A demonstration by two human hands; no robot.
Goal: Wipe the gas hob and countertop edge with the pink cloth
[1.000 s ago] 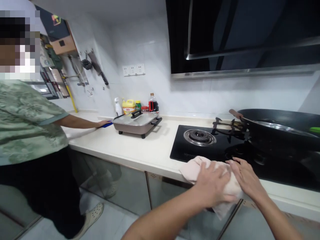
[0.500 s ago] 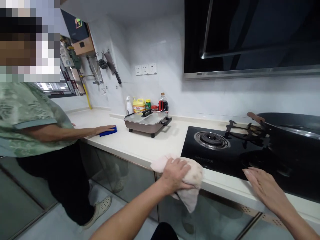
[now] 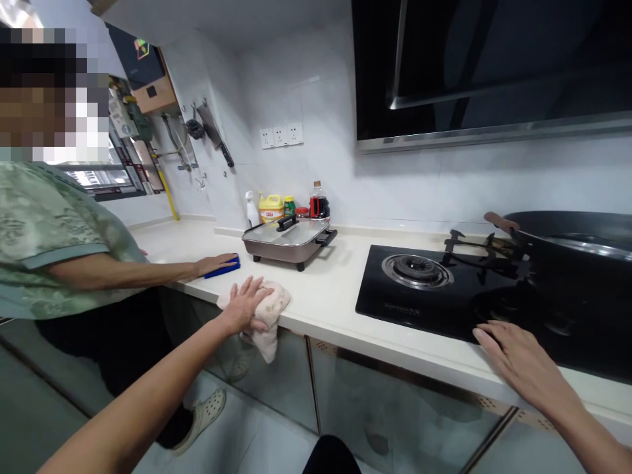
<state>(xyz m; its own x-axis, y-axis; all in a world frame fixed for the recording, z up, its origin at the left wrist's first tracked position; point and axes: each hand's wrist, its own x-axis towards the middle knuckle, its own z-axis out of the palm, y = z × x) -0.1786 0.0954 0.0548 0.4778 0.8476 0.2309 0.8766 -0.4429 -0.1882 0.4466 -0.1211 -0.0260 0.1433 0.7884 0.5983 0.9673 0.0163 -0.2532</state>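
My left hand presses a pale pink cloth onto the front edge of the white countertop. Its fingers lie over the cloth, and one corner droops down past the edge. Far to the right, my right hand rests, fingers stretched out and holding nothing, at the front edge of the black gas stove. Behind the cloth stands a brown electric pan with a glass lid.
On the left, another person's hand lies on a blue cloth. Several bottles, among them a yellow jug, line the wall behind the pan. A large dark wok sits on the right burner, beneath the range hood.
My left hand has slid the pink cloth leftward along the counter edge, away from the stove. The other person's hand has shifted slightly right with the blue cloth. My right hand stays by the stove.
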